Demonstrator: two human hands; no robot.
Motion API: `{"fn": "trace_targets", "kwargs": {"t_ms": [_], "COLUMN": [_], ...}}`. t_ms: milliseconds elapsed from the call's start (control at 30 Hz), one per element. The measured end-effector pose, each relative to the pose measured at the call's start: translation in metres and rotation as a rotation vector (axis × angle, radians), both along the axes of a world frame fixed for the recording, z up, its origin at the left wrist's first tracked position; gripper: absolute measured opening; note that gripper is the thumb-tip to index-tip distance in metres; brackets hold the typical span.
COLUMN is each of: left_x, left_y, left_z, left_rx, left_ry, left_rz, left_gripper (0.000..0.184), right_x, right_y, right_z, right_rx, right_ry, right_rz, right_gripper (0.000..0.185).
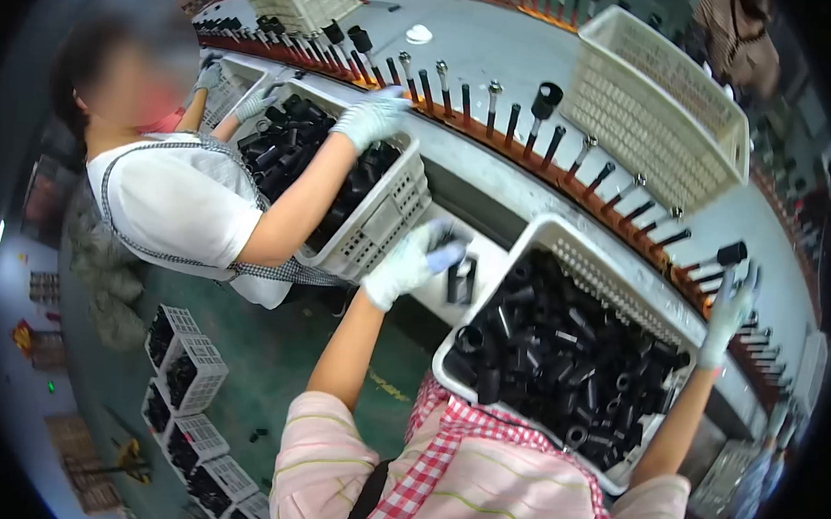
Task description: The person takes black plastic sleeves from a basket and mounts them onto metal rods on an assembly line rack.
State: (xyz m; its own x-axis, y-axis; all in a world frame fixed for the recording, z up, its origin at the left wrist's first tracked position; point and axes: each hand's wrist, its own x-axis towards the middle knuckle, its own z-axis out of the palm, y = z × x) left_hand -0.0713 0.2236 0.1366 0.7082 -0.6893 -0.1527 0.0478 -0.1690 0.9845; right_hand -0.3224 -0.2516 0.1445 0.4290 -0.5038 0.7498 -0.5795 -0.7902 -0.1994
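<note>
My left hand (404,265), in a pale glove with bluish fingertips, is above the gap between two crates. Its fingers are curled around a dark, blurred piece that looks like a black tube (451,235). Just below it, more black pieces (461,281) lie on a white surface. My right hand (730,318), gloved too, reaches to the rail at the right, with thumb and fingers stretched out and apart. Close to its fingertips is a black socket-like piece (732,254) on the rail. A white crate (567,232) full of black tubular parts (561,347) stands before me.
A long rail (552,170) with upright black and metal-tipped rods and an orange glow runs along the bench. Beyond it stands a white basket (658,112). At my left a co-worker (175,190) reaches over another crate (371,215). Filled crates (193,379) stand on the green floor.
</note>
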Motion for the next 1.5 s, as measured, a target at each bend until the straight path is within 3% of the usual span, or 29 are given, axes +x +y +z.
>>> {"fn": "trace_targets", "kwargs": {"t_ms": [33, 67, 100, 167, 200, 233, 267, 367, 500, 567, 700, 767, 833, 900, 967, 1167, 1233, 1300, 1367, 1500], "left_x": [-0.006, -0.011, -0.012, -0.020, -0.026, -0.033, -0.040, -0.050, -0.041, -0.037, -0.026, -0.014, -0.006, 0.000, 0.000, -0.023, -0.027, -0.041, -0.041, -0.042], "left_y": [0.013, 0.029, 0.041, 0.040, 0.036, 0.031, 0.023, 0.013, -0.002, -0.010, -0.011, -0.012, -0.017, -0.025, -0.033, -0.068, -0.078, -0.088, -0.088, -0.090], "left_z": [0.002, 0.004, -0.002, 0.002, 0.000, -0.001, 0.002, -0.014, -0.025, -0.029, -0.038, -0.044, -0.042, -0.038, -0.030, -0.041, -0.044, -0.082, -0.077, -0.069], "left_rx": [-0.016, 0.080, 0.167, 0.401, 0.418, 0.435, 0.602, 0.600, 0.485, 0.572, 0.508, 0.417, 0.407, 0.346, 0.338, -0.020, 0.010, -0.104, 0.126, 0.068], "left_ry": [0.029, -0.032, -0.069, -0.493, -0.552, -0.612, -0.688, -0.820, -0.864, -0.811, -0.826, -0.811, -0.802, -0.793, -0.766, -0.490, -0.406, -0.481, -0.594, -0.620], "left_rz": [0.041, -0.039, -0.124, -0.450, -0.569, -0.684, -0.826, -0.840, -0.842, -0.956, -1.053, -1.042, -0.923, -0.822, -0.706, -0.555, -0.598, -0.478, -0.578, -0.630], "left_gripper": [0.025, 0.027, 0.029, 0.044, 0.046, 0.047, 0.048, 0.043, 0.039, 0.035, 0.030, 0.031, 0.033, 0.036, 0.038, 0.043, 0.041, 0.039, 0.040, 0.032], "right_x": [0.006, 0.010, 0.019, 0.028, 0.032, 0.034, 0.036, 0.040, 0.028, 0.021, 0.016, 0.018, 0.018, 0.016, 0.003, -0.014, -0.010, -0.007, -0.006, 0.000], "right_y": [0.026, 0.063, 0.126, 0.200, 0.231, 0.245, 0.265, 0.301, 0.312, 0.314, 0.333, 0.340, 0.340, 0.325, 0.314, 0.298, 0.297, 0.298, 0.291, 0.273], "right_z": [-0.002, -0.020, -0.013, -0.011, -0.014, -0.034, -0.038, -0.045, -0.043, -0.031, 0.000, -0.007, -0.028, -0.046, -0.060, -0.094, -0.100, -0.095, -0.096, -0.090], "right_rx": [-0.010, 0.224, 0.538, 0.847, 0.993, 0.813, 0.799, 0.590, 0.615, 0.567, 0.444, 0.513, 0.575, 0.523, 0.703, 0.652, 0.682, 0.696, 0.696, 0.894], "right_ry": [-0.005, -0.142, -0.102, 0.221, 0.269, 0.370, 0.466, 0.760, 0.820, 0.863, 0.990, 0.930, 0.676, 0.633, 0.551, 0.535, 0.553, 0.618, 0.669, 0.880], "right_rz": [0.018, 0.285, 0.412, 0.685, 0.842, 0.992, 1.021, 1.231, 1.071, 1.049, 0.907, 0.896, 0.924, 0.762, 0.559, 0.445, 0.436, 0.434, 0.446, 0.384], "right_gripper": [0.040, 0.038, 0.037, 0.049, 0.056, 0.064, 0.071, 0.074, 0.060, 0.057, 0.060, 0.057, 0.043, 0.039, 0.034, 0.024, 0.025, 0.033, 0.035, 0.037]}}
